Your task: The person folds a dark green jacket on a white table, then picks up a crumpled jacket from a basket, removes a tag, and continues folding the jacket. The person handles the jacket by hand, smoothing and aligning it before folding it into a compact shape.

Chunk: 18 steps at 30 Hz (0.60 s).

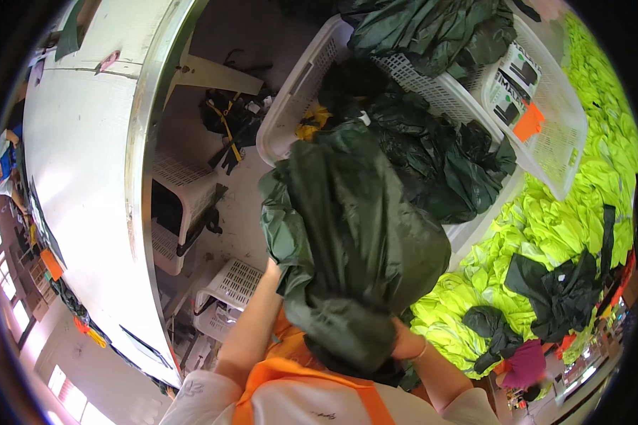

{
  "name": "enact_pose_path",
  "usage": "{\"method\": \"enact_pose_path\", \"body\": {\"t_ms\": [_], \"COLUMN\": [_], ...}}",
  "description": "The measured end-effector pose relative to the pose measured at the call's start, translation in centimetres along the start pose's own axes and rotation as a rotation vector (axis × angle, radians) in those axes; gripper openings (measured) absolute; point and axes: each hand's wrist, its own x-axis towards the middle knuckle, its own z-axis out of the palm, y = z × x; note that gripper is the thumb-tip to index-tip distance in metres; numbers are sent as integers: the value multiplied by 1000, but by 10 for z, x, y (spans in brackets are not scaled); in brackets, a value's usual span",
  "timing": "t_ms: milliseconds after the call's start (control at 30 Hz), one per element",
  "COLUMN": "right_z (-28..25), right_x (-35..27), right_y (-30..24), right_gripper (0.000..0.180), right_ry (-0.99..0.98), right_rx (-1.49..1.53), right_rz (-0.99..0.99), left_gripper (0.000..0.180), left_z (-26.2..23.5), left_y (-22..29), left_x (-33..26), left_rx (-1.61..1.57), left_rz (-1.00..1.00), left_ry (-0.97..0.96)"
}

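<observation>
A large dark green garment (354, 219) of thin, slightly shiny fabric is bunched up in front of my body, held between both hands. My left hand (273, 270) is at its left edge, closed on the fabric; folds cover most of the fingers. Low on the right side, my right hand (407, 341) grips the same garment, its fingertips buried in the cloth. Just beyond the bundle, more dark green garments (443, 159) lie in a white plastic basket (290, 92), and the held garment overlaps its near edge.
A second white basket (556, 134) holds green garments, printed packets (514, 81) and an orange piece (529, 122). Neon yellow garments (489, 283) are heaped on the right, with black pieces (560, 290) on top. A white tabletop (85, 163) stands left; crates (234, 283) sit below. Another person (524, 365) is at lower right.
</observation>
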Motion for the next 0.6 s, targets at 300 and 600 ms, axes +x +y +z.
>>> {"method": "enact_pose_path", "body": {"t_ms": [300, 600], "right_z": [57, 75], "right_x": [0, -19], "right_y": [-31, -52], "right_gripper": [31, 32], "right_ry": [34, 166], "right_rx": [-522, -221], "right_rz": [354, 140], "left_gripper": [29, 35], "left_z": [11, -102], "left_y": [38, 55], "left_x": [-49, -43], "left_rx": [110, -137], "left_rz": [-548, -322], "left_ry": [-300, -563]}}
